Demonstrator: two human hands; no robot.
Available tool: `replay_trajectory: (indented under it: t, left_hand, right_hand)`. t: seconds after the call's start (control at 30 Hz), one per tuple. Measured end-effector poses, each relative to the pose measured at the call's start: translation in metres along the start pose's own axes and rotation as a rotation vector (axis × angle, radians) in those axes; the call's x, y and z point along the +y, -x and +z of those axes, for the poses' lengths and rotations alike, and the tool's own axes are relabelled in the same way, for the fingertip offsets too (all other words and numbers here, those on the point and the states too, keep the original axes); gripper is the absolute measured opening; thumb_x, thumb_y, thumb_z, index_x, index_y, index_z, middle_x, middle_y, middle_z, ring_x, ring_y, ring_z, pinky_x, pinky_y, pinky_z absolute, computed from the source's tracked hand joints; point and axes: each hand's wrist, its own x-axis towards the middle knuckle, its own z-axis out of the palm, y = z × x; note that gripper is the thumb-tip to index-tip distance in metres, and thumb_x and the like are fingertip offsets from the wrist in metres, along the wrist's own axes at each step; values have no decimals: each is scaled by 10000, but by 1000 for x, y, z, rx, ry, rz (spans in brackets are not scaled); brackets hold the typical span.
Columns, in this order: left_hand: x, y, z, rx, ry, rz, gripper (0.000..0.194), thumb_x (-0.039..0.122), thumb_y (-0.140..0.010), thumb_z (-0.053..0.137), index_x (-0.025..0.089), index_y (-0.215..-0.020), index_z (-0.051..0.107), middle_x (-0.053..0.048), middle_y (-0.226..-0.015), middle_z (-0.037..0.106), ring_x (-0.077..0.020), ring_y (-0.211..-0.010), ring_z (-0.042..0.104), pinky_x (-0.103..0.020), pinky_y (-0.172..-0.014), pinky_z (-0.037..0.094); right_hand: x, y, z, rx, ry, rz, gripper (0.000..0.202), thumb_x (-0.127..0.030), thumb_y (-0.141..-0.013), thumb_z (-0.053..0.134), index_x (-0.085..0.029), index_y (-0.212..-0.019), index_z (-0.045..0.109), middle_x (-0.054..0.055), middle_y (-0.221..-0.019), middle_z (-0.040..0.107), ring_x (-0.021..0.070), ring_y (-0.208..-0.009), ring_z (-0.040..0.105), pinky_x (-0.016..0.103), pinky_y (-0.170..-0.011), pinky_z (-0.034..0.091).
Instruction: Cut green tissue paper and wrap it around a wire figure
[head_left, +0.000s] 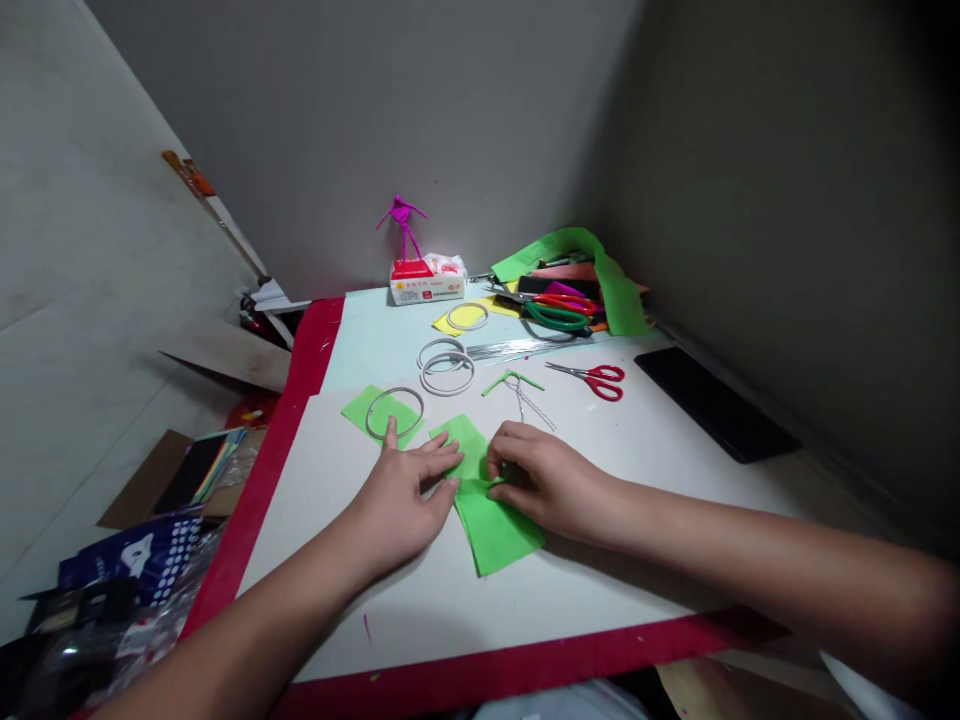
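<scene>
The green sheet (502, 535) lay on the bench (330, 620) between both hands, its long axis slanting from far left to near right. The left hand (397, 495) spread open, touching its left edge; the right hand (555, 485) curled at its right edge, grip unclear.

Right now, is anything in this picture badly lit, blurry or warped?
Head view: light is dim and uneven, brightest on the white tabletop; dark shading inside the curl of the right hand and a soft shadow below the right forearm; glints along the silver wires; a dark, smeared blur at the far right edge; wide-angle stretching toward the borders.
</scene>
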Motion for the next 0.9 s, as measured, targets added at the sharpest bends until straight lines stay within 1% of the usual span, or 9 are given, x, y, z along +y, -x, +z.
replay_trajectory:
  t: [0.1, 0.17, 0.3, 0.37, 0.43, 0.53, 0.67, 0.77, 0.9]
  left_hand:
    - [1, -1, -3, -11, 33, -29, 336, 255, -823, 542, 262, -1127, 686, -67, -1196, 677, -266, -1214, 562, -591, -1118, -178]
    - [2, 0, -5, -17, 34, -45, 372, 209, -809, 527, 283, -1141, 676, -54, -1215, 666, -273, -1225, 551, -625, -1102, -174]
    - [3, 1, -4, -20, 13, -60, 520, 101, -744, 477, 295, -1198, 640, -47, -1261, 635, -277, -1258, 518, -673, -1099, -99]
    - [1, 1, -3, -11, 24, -57, 540, 85, -729, 465, 297, -1191, 645, -44, -1250, 643, -276, -1257, 519, -673, -1106, -69]
    - [0, 0, -1, -1, 44, -67, 518, 92, -741, 467, 301, -1177, 653, -38, -1239, 652, -272, -1251, 526, -667, -1112, -49]
    - [-1, -1, 2, 23, 39, -84, 425, 145, -797, 485, 308, -1146, 664, -19, -1211, 673, -257, -1227, 551, -654, -1118, -35]
    - [0, -1, 8, 65, -93, -31, 312, 248, -860, 514, 304, -1129, 662, -15, -1195, 685, -262, -1220, 556, -662, -1088, -115]
    - [-1, 2, 12, 75, -183, 22, 301, 270, -868, 531, 286, -1146, 646, -32, -1224, 670, -272, -1234, 542, -666, -1077, -128]
    - [-5, 4, 16, 125, -255, 78, 342, 250, -867, 535, 297, -1198, 608, -29, -1235, 665, -290, -1270, 503, -669, -1091, -60]
  right_hand:
    - [3, 1, 4, 77, -82, -44, 133, -82, -773, 605, -179, -855, 568, 19, -824, 568, 149, -806, 525, 259, -723, 421]
    - [4, 1, 6, 96, -125, -41, 147, -103, -799, 593, -184, -919, 579, 26, -838, 583, 152, -805, 538, 267, -728, 434]
    - [5, -1, 9, 101, -127, -61, 220, -108, -811, 589, -188, -1016, 581, 53, -882, 598, 173, -848, 557, 295, -754, 458]
    - [5, -2, 10, 99, -104, -64, 244, -107, -805, 596, -190, -1033, 573, 56, -882, 601, 181, -858, 563, 302, -757, 463]
    - [6, -4, 12, 101, -89, -61, 246, -112, -802, 603, -190, -1032, 567, 56, -886, 602, 183, -862, 566, 304, -755, 464]
    - [8, -5, 13, 105, -85, -57, 238, -121, -803, 606, -195, -1024, 556, 52, -892, 604, 179, -854, 568, 297, -746, 461]
    - [8, -6, 13, 121, -85, -61, 211, -122, -799, 611, -202, -978, 534, 43, -893, 613, 175, -850, 567, 286, -732, 455]
    - [8, -7, 14, 129, -71, -63, 199, -121, -798, 610, -200, -955, 519, 39, -892, 610, 171, -842, 563, 277, -717, 448]
    - [8, -6, 16, 133, -55, -65, 180, -122, -810, 594, -206, -937, 497, 24, -862, 604, 156, -787, 556, 258, -677, 428]
